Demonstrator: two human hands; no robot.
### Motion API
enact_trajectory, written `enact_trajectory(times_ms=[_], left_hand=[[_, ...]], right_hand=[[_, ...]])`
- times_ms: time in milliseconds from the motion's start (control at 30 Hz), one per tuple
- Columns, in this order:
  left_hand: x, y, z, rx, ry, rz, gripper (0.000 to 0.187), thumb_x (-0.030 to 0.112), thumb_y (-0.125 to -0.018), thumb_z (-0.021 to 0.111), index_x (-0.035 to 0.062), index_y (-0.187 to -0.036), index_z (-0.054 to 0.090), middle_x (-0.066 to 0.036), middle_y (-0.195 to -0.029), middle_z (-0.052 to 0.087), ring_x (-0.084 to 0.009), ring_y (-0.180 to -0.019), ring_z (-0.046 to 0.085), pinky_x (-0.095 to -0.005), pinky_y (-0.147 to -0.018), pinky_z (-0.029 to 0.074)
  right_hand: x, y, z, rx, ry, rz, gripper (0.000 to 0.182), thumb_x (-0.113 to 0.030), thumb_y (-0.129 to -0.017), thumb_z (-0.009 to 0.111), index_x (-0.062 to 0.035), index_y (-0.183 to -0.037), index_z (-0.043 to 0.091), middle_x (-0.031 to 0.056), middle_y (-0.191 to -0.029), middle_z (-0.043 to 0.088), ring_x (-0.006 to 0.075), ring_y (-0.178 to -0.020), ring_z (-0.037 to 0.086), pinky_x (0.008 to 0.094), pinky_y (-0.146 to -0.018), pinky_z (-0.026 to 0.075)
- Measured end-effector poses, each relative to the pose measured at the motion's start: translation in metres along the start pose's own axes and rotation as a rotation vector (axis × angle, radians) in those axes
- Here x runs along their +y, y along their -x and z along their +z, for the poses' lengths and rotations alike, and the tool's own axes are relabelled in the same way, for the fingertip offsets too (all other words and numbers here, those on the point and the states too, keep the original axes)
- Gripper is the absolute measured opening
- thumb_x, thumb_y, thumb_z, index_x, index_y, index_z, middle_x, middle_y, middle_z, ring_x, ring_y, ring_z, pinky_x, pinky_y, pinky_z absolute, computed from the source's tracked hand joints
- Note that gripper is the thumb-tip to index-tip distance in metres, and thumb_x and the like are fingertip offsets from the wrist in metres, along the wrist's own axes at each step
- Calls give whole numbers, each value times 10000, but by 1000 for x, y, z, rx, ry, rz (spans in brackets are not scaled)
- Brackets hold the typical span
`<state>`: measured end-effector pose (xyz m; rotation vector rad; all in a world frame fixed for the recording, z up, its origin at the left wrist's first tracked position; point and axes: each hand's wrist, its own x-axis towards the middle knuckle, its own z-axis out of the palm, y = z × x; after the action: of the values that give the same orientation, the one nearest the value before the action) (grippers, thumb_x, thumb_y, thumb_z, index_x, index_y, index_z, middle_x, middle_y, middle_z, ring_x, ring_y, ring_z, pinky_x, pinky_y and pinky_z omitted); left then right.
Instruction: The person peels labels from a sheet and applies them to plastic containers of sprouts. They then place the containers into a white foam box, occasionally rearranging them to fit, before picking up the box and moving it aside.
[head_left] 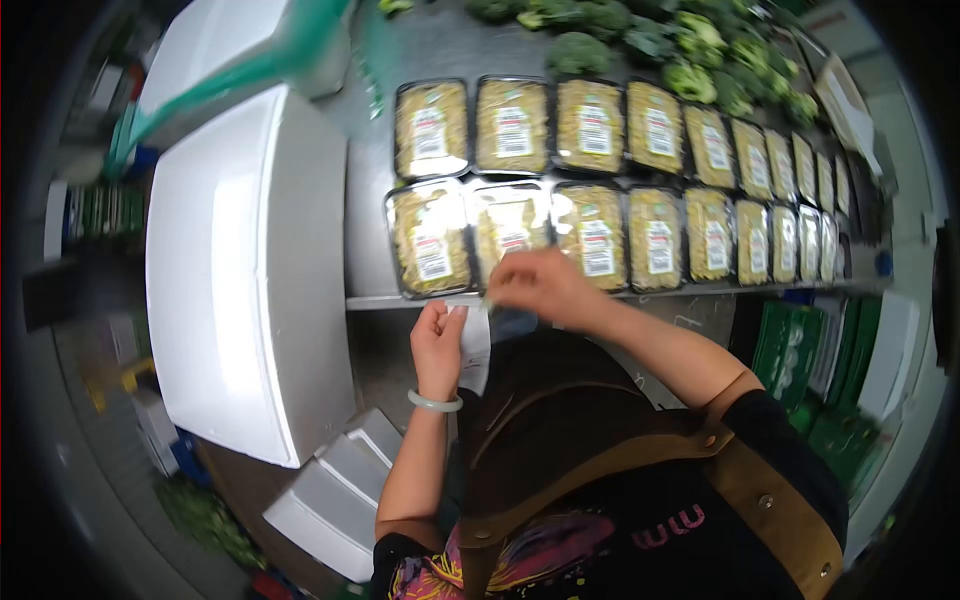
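My left hand [437,345], with a pale bangle at the wrist, pinches a white strip of paper or labels [474,345] in front of the table edge. Just right of it, my right hand [540,287] is bent with its fingers together over the near edge of a packed tray [505,222]; whatever is between those fingers is too small to make out. Two rows of black trays with yellowish contents, wrapped and labelled, run along the metal table. The front left tray [432,240] lies closest to my left hand.
White foam boxes [225,270] stand at the left, with green wrap [240,80] over the back one. Broccoli heads [690,60] lie at the back of the metal table [368,240]. Green crates [790,350] are below at the right.
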<state>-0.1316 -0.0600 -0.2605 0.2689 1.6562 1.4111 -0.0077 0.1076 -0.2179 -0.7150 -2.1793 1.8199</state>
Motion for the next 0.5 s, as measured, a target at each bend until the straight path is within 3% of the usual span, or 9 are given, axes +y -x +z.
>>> enact_trajectory(times_ms=[33,133,167,200,267,300,433,467,500], left_hand=[[0,2,13,-29,119,-46,50,73,-922,585,34,-947,604,38,-756,588,-15,-644,472,-184,-577,379],[-3,21,57,-100,-96,17,111,144,-940,582,44,-949,628,44,-726,578,-17,-616,455,-190,-539,338],[-9,26,66,-98,-188,45,103,145,-930,595,51,-941,635,49,-708,564,-17,-609,444,-196,-526,333],[-27,27,73,-121,-204,97,100,153,-926,608,56,-913,628,62,-685,532,-15,-597,418,-205,-504,315],[-1,55,98,-223,-228,-24,53,77,-892,640,45,-913,603,36,-747,608,-14,-626,478,-188,-513,336],[-10,63,105,-342,-47,-47,74,5,-879,626,34,-937,592,12,-805,636,-25,-688,537,-186,-561,389],[-3,91,126,-235,145,250,157,-75,-857,590,24,-979,591,-101,-954,678,-151,-875,657,-280,-776,530],[-5,90,126,-242,276,238,185,-113,-839,563,9,-975,591,-139,-1001,681,-216,-911,673,-323,-824,543],[-1,100,131,-216,362,255,150,-112,-847,546,-5,-945,584,-162,-1017,678,-239,-945,671,-334,-836,543]], right_hand=[[-6,21,2,-52,65,-67,139,-171,-815,682,-35,-823,652,75,-766,644,236,-671,616,349,-623,493],[30,68,14,168,662,-256,154,-244,-793,656,-94,-808,623,86,-776,599,288,-747,625,423,-623,492],[31,80,7,214,675,-197,226,-298,-780,677,-90,-820,597,98,-777,602,306,-744,622,421,-616,485],[27,93,2,237,643,95,294,-346,-772,694,-86,-832,570,101,-769,604,316,-731,618,429,-615,479],[26,124,-13,374,570,168,452,-381,-704,779,-66,-892,515,120,-746,599,328,-717,612,408,-595,471],[21,140,-23,301,439,304,473,-313,-725,800,-51,-995,515,88,-796,612,266,-720,623,361,-618,481],[56,201,-14,143,-492,57,557,-242,-791,782,-39,-1222,492,51,-1023,616,142,-843,572,301,-746,489],[53,217,-8,10,-466,114,504,-237,-805,767,-33,-1194,519,91,-1037,626,141,-887,587,302,-764,494],[42,229,-6,-90,-161,95,346,-208,-857,713,-19,-1111,571,90,-971,654,139,-883,608,290,-744,493]])
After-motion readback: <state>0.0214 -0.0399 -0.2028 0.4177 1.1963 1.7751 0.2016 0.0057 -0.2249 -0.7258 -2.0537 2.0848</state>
